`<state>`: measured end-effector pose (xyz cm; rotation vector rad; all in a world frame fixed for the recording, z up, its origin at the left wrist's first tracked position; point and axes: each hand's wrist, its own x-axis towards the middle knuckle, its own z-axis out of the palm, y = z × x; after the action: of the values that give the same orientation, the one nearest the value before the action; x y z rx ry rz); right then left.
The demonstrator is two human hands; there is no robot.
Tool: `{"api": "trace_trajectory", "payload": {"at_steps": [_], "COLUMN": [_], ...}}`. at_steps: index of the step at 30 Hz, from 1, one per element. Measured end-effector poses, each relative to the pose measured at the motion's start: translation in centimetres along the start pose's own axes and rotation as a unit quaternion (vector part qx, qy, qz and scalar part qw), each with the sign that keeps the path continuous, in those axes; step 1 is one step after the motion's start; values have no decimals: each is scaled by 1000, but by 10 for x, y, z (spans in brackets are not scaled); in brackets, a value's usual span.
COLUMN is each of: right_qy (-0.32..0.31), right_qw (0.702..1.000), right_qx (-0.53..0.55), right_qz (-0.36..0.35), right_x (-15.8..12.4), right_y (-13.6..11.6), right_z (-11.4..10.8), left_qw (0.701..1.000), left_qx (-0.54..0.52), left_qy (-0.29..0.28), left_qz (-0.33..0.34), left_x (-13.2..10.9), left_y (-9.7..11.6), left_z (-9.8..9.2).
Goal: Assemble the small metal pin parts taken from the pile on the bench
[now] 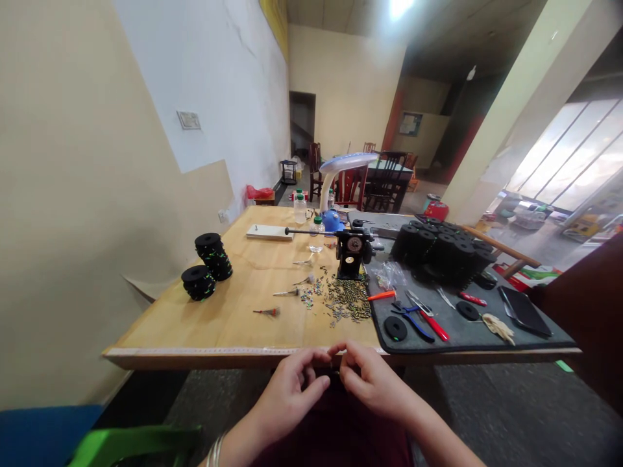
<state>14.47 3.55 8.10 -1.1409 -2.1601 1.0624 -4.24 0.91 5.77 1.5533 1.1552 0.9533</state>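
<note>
1. Whether the left grip (293, 394) and right grip (374, 384) pinch anything is too small to tell; the bottom edge cuts both forearms (243, 436);
2. the small pieces (349, 298) (heaped on the table (221, 324)) cannot be told singly;
3. marks on the dial (354, 244) are illegible;
4. a green plastic object (129, 447) is cut off below;
5. a brown shape (591, 311) runs past the right edge.

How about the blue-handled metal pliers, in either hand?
No, the blue-handled pliers lie on the dark gray rectangular mat, apart from the left hand and the right hand.
</note>
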Motion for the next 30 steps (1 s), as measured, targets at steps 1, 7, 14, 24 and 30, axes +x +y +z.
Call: {"api": "trace_trajectory", "payload": {"at_steps": [1,7,14,24,30], "right_qy": [-13,-72,-70,-27,-19], "right_qw": [1000,992,995,998,996], "right_qx": [12,95,38,-43,-87], "right_qz": [6,34,66,43,31], "right_x": [1,2,-2,-3,-3], "right_y": [-1,-9,-1,-7,-9], "right_z": [-1,-10,-21,-22,-21], "left_qw": [1000,997,999,986,986], "left_qx": [-3,-54,-39,-145,-136], "left_qy": [-7,-38,-3,-67,-84], "left_qz": [-3,29,14,-39,-57], "left_x": [1,10,9,7,7], "left_y": [2,1,-8,-1,0], "left_z": [1,9,5,11,11]}}
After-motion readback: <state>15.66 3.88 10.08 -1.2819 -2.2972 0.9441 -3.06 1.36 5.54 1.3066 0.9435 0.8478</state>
